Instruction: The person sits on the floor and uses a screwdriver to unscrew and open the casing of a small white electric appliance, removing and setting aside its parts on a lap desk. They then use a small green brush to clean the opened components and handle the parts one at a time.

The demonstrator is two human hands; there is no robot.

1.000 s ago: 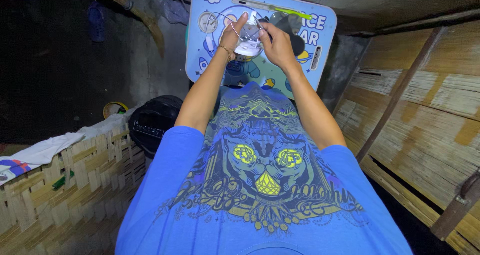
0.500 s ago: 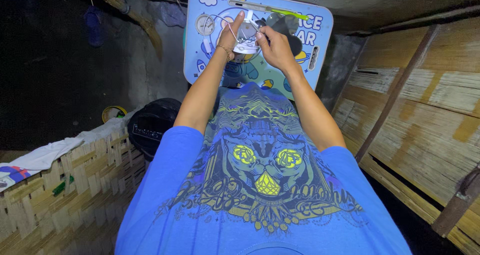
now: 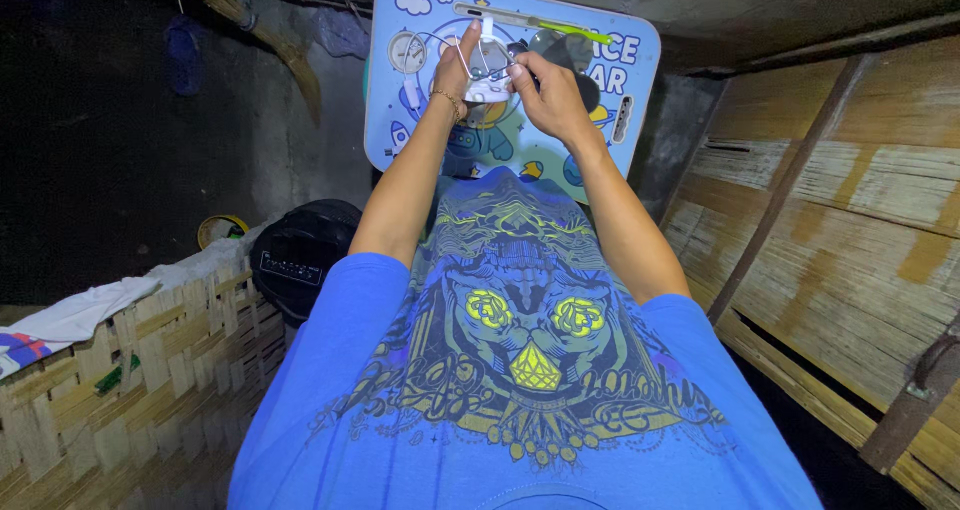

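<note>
My left hand (image 3: 455, 70) and right hand (image 3: 540, 90) have stayed up at the blue surface (image 3: 640, 60) — both pinching the small white gadget (image 3: 488, 90), its thin wire (image 3: 470, 55) looped above, barely shifted.

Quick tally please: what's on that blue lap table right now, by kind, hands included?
Hands: 2 (left hand, right hand)
Small white device held by both: 1
Round white dial: 1
Long white-and-green tool: 1
Total: 5 on the blue table
</note>
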